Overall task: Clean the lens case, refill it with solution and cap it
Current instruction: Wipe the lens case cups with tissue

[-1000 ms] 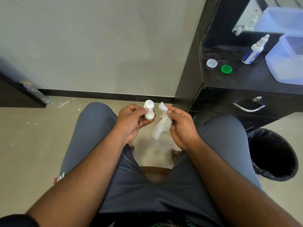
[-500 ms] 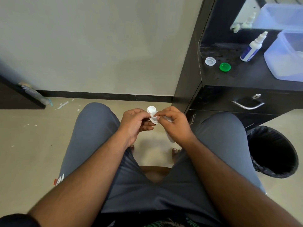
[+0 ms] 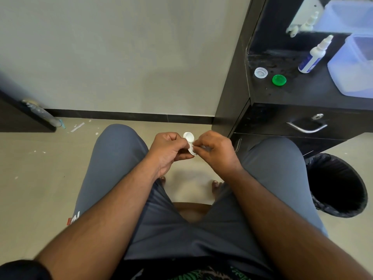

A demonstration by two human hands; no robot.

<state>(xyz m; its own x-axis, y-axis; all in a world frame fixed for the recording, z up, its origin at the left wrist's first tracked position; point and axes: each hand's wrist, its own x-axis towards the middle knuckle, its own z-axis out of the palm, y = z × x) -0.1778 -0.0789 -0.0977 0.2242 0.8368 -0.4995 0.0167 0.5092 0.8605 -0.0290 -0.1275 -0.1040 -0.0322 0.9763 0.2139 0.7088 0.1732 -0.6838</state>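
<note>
I sit with both hands between my knees. My left hand [image 3: 169,150] grips a white two-well lens case [image 3: 189,137] by its side; the upper well shows open, the lower well is covered. My right hand [image 3: 216,149] pinches a white tissue [image 3: 194,146] and presses it into the lower well; most of the tissue is hidden in the fist. On the black cabinet top [image 3: 302,93] to the right lie a clear white cap [image 3: 261,72] and a green cap [image 3: 279,80], with the solution bottle [image 3: 313,56] standing behind them.
A translucent blue plastic box [image 3: 352,65] stands at the cabinet's right edge, under a mirror. A drawer with a metal handle [image 3: 306,128] is below. A black-lined waste bin [image 3: 336,184] sits on the floor by my right knee. A dark door [image 3: 24,118] is at left.
A second ago the hands were apart, the tissue hanging loose from my right hand. The right hand has moved in and pushed the tissue into the case's lower well.
</note>
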